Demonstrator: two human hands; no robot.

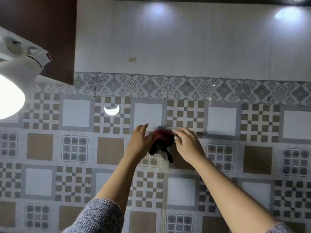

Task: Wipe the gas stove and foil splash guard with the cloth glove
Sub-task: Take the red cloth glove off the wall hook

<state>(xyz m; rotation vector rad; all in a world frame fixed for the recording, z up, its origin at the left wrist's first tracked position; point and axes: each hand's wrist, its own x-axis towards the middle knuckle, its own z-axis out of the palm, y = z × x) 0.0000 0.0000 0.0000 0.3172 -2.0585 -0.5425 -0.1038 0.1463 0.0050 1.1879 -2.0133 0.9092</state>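
Observation:
A dark red and black cloth glove (162, 139) hangs against the patterned tile wall (222, 121), just below a small dark hook (159, 127). My left hand (139, 142) grips its left side, fingers pointing up. My right hand (186, 144) holds its right side, with fingers reaching over the top edge. Black glove fingers dangle below my hands. Both arms stretch up and forward, in grey knitted sleeves. No gas stove or foil splash guard is in view.
A white appliance (21, 54) with a bright round light (8, 98) juts in at the left. A dark brown panel (37, 31) fills the upper left corner. Plain pale tiles (185, 44) lie above an ornamental tile band (202, 89).

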